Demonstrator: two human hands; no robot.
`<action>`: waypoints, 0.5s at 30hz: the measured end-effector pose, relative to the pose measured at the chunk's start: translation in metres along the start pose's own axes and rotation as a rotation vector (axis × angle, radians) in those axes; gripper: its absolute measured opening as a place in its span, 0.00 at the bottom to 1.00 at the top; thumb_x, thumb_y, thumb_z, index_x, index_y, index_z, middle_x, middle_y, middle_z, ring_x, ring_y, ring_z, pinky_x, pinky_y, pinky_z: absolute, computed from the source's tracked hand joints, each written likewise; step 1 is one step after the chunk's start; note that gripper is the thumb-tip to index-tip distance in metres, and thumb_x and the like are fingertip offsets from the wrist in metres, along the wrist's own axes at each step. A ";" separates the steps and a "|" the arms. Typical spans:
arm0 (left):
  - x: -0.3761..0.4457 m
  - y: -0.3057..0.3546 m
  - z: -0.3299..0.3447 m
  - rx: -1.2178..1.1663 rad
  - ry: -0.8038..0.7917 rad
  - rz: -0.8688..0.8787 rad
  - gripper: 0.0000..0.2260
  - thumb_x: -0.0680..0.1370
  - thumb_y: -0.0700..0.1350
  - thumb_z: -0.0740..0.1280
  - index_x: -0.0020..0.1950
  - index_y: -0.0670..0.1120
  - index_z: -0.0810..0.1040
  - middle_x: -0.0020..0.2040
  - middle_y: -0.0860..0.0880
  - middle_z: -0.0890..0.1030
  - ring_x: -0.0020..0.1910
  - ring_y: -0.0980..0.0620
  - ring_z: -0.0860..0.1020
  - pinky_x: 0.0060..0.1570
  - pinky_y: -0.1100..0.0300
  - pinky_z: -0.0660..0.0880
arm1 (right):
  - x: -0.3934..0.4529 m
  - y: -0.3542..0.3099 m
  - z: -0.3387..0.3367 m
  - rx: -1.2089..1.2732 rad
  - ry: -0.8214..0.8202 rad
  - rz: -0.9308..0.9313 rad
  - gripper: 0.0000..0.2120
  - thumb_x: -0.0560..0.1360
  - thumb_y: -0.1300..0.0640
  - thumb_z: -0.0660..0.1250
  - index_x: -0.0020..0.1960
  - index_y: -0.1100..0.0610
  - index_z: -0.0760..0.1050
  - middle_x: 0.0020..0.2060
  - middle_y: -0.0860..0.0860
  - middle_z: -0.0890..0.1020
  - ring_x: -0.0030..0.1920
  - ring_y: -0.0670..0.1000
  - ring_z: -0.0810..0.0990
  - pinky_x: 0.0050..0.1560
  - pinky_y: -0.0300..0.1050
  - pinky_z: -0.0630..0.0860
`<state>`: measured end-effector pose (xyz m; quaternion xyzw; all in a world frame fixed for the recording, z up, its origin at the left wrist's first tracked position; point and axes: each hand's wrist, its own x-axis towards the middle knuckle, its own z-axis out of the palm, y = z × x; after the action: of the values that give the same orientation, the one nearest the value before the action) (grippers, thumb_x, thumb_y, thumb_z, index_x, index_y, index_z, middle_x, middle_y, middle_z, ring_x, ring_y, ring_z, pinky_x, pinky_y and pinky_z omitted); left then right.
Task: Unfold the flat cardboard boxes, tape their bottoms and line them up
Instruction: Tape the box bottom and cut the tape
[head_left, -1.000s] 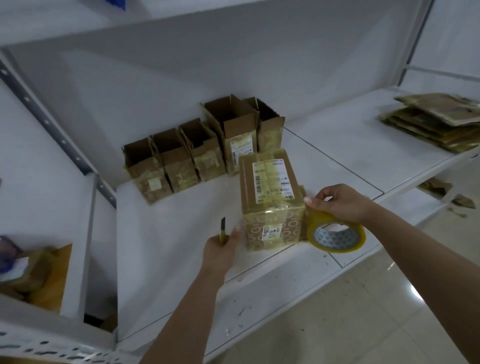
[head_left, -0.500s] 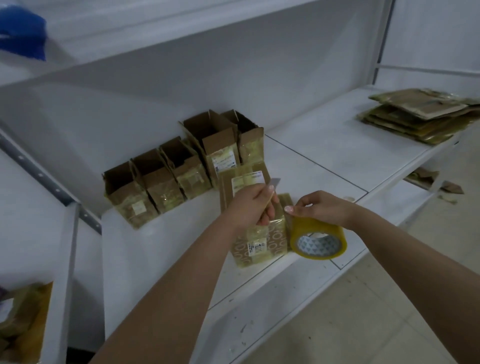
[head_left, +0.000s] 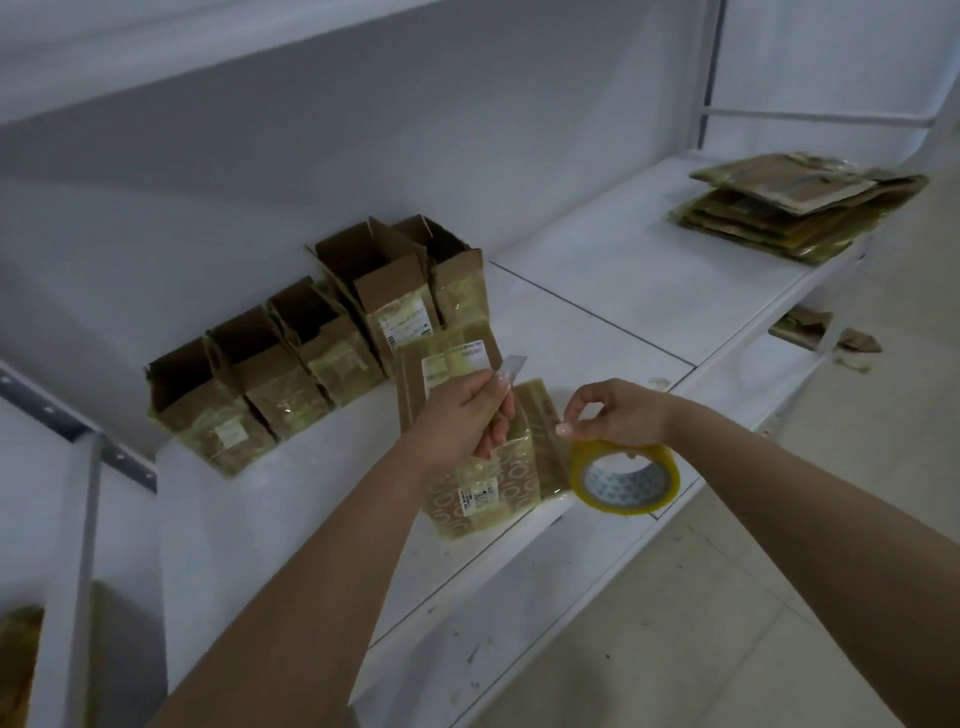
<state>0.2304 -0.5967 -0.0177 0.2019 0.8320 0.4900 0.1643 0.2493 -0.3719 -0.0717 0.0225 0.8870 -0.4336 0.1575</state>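
A brown cardboard box stands bottom-up near the front of the white shelf, its sides covered in glossy tape and labels. My left hand hovers over the box and grips a small cutter with its blade pointing up and right. My right hand holds the yellow tape roll just right of the box and pinches the tape strip stretched toward the box. Several unfolded boxes stand open-topped in a row behind. A stack of flat boxes lies at the far right.
A wall rises behind the row of boxes, and another shelf board hangs overhead. Cardboard scraps lie on a lower level at the right. A metal upright stands at the left. The tiled floor lies below the shelf edge.
My left hand rose from the box's left side to above its top, bringing the cutter up to the tape. My right hand kept the roll beside the box, shifting slightly right.
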 end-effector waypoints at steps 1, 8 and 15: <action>0.000 0.001 0.000 0.014 -0.014 -0.011 0.18 0.84 0.51 0.56 0.40 0.44 0.74 0.28 0.51 0.76 0.25 0.55 0.72 0.28 0.66 0.71 | 0.001 0.001 0.000 0.007 0.008 -0.006 0.18 0.70 0.39 0.73 0.50 0.51 0.79 0.36 0.44 0.79 0.30 0.41 0.78 0.27 0.35 0.73; 0.002 0.025 -0.002 0.213 -0.263 -0.111 0.17 0.83 0.49 0.59 0.37 0.45 0.73 0.32 0.51 0.76 0.28 0.59 0.75 0.32 0.68 0.73 | -0.022 0.010 -0.019 0.201 -0.034 -0.142 0.08 0.77 0.48 0.69 0.53 0.48 0.82 0.45 0.51 0.85 0.44 0.50 0.84 0.45 0.42 0.79; 0.016 0.056 0.017 0.697 -0.366 -0.209 0.18 0.84 0.50 0.56 0.36 0.48 0.72 0.33 0.47 0.77 0.32 0.50 0.78 0.40 0.55 0.78 | -0.032 -0.008 -0.013 -0.160 0.267 -0.048 0.06 0.75 0.41 0.67 0.44 0.42 0.78 0.40 0.42 0.81 0.43 0.46 0.79 0.45 0.43 0.71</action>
<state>0.2347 -0.5515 0.0228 0.2438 0.9213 0.1154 0.2803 0.2752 -0.3630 -0.0486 0.0463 0.9319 -0.3585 0.0292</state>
